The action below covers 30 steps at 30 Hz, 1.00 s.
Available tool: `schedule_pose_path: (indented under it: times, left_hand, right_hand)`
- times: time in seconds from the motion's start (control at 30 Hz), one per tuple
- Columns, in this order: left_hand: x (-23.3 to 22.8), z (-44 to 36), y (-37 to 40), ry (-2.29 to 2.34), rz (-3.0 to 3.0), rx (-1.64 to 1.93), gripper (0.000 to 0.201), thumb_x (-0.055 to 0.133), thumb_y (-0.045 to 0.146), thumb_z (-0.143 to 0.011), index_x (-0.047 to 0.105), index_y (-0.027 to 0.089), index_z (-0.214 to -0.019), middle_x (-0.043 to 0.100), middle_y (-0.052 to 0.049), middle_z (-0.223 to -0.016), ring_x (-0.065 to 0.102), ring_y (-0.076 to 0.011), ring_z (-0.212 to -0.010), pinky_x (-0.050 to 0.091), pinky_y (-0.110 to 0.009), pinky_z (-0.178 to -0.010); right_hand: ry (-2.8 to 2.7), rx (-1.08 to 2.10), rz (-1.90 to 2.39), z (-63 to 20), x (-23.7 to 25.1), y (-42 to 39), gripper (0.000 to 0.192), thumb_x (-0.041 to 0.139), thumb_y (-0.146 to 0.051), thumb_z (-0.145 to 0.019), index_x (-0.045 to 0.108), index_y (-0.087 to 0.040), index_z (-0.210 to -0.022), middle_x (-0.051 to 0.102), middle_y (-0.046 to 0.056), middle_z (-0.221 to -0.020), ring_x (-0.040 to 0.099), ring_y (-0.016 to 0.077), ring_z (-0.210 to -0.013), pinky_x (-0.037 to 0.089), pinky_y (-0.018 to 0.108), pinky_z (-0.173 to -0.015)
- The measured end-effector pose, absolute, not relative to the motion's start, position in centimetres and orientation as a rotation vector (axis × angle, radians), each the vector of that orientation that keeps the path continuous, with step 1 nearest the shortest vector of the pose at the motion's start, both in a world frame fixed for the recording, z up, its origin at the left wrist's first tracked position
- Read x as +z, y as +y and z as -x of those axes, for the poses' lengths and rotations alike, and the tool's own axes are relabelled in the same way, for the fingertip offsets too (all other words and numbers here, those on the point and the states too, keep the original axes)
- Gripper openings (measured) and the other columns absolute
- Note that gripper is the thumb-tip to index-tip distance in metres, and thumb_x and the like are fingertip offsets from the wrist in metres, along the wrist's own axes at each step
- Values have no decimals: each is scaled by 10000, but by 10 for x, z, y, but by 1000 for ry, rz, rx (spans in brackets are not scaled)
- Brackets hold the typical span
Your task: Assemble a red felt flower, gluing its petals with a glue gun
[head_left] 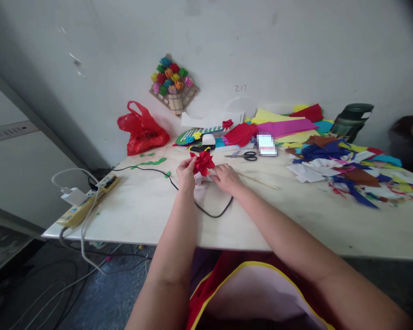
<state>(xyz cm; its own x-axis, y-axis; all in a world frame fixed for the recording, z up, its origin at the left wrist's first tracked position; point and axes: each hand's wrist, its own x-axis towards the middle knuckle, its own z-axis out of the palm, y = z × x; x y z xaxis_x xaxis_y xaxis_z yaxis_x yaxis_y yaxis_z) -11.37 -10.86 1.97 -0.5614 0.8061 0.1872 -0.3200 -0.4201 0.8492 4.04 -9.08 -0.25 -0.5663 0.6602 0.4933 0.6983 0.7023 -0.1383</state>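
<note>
A red flower with pointed petals (pixel 203 163), apparently of cloth or crepe paper, is pinched by my left hand (pixel 186 174) above the middle of the table. Just to its right, my right hand (pixel 227 178) has its fingers bent low beside the petals; whatever they grip is hidden. Under the flower shows part of a white and orange-red thing (pixel 203 179), too small to name. A black cord (pixel 213 216) loops below both hands and runs under my right wrist. A thin wooden stick (pixel 261 181) lies right of that hand, and black-handled scissors (pixel 249 156) lie behind it.
A yellow power strip (pixel 77 213) with a white charger stands at the left edge. Behind are a red plastic bag (pixel 142 133), a blurred-out phone (pixel 267 145) and coloured sheets (pixel 285 128). Scraps (pixel 356 176) and a dark bottle (pixel 351 120) are at the right.
</note>
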Motion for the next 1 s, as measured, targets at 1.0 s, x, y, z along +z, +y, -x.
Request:
schedule_pose_path:
  times: [1.0]
  left_hand:
    - [21, 114, -111, 1045, -789, 2034, 358, 812, 413, -544, 629, 164, -724, 648, 4, -623, 584, -102, -558, 408, -221, -521]
  right_hand:
    - [-1619, 386, 1514, -91, 13, -76, 290, 654, -444, -693, 694, -225, -878, 678, 67, -741, 625, 233, -731, 460, 316, -631]
